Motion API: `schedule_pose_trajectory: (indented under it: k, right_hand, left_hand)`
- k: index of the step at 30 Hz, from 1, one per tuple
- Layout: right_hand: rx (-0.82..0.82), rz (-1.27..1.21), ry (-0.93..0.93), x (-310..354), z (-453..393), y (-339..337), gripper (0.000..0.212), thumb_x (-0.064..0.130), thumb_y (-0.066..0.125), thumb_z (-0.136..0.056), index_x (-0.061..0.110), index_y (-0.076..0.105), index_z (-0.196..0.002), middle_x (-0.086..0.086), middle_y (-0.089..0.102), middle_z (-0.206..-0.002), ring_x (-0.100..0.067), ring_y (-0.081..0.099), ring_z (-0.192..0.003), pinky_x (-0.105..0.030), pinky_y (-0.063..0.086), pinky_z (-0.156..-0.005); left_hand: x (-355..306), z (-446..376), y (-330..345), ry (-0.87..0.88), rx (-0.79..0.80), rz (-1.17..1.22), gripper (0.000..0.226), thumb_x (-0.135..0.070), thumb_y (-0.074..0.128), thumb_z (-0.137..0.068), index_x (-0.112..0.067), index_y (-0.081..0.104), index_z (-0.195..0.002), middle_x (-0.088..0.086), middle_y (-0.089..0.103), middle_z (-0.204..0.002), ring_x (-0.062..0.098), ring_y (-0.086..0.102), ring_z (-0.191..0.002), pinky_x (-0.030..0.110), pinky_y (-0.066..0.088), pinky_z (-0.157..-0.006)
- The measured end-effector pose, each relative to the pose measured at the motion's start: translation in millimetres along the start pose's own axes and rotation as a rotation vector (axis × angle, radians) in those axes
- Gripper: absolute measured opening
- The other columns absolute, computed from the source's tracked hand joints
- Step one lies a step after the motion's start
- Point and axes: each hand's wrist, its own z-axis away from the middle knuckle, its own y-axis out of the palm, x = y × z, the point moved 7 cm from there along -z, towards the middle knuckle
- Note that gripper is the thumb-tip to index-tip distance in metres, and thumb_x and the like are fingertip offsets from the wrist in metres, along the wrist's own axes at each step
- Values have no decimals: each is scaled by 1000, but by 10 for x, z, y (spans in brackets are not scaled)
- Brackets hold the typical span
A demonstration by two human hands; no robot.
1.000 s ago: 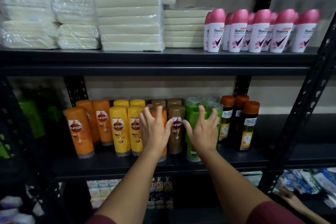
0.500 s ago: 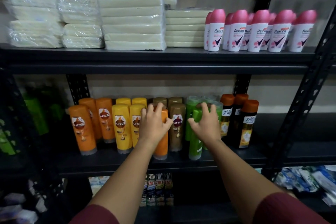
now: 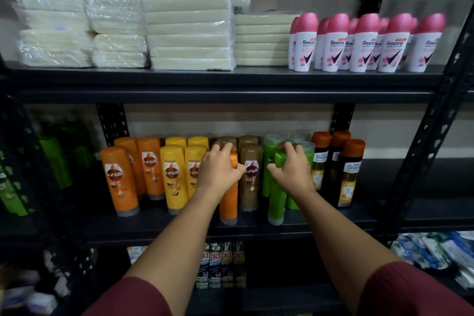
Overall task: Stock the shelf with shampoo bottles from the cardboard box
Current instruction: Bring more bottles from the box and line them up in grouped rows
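Already the middle shelf (image 3: 256,223) looks well stocked: taking the brown bottle (image 3: 250,177) as the landmark, orange and yellow bottles stand in rows to its left, green and dark orange-capped ones to its right. The cardboard box is out of view, so I cannot tell how many bottles remain; the bare stretch of shelf far right of the brown bottle suggests room is left. Just left of the brown bottle, the left hand (image 3: 218,169) curls its fingers round the top of an orange bottle (image 3: 229,200) standing at the shelf's front edge. Just right of it, the right hand (image 3: 291,170) grips the cap end of a green bottle (image 3: 277,195), also upright and forward of its row.
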Motion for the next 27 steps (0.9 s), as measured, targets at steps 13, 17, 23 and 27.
schedule_pose_trajectory:
  k: [13, 17, 23, 27]
  right_hand:
    - [58, -40, 41, -55, -68, -21, 50, 25, 79, -83, 19, 55, -126, -7, 60, -112, -25, 60, -101, -43, 55, -89]
    - [79, -100, 10, -48, -74, -7, 50, 21, 78, -82, 21, 56, -127, -5, 60, -115, -22, 61, -103, -41, 56, -91]
    - [82, -113, 44, -107, -64, -5, 61, 34, 81, -83, 22, 53, -135, -8, 52, -133, -23, 50, -121, -31, 42, -90]
    - [127, -157, -33, -113, -44, -16, 54, 29, 81, -84, 24, 57, -132, -7, 57, -129, -25, 54, -122, -37, 48, -99]
  left_hand:
    - [63, -31, -51, -100, -1, 60, 77, -37, 70, -91, -19, 28, -153, 13, 46, -139, 32, 52, -122, 38, 53, -86]
    - [136, -45, 23, -122, 46, 200, 78, -35, 72, -87, -20, 31, -152, 11, 49, -140, 30, 51, -125, 39, 53, -93]
    - [200, -52, 16, -126, 16, 151, 79, -47, 78, -84, -20, 39, -147, 10, 47, -141, 30, 45, -133, 44, 51, -100]
    - [236, -70, 8, -83, 32, 208, 56, -40, 79, -85, -20, 56, -132, 7, 57, -127, 27, 56, -117, 39, 54, -94]
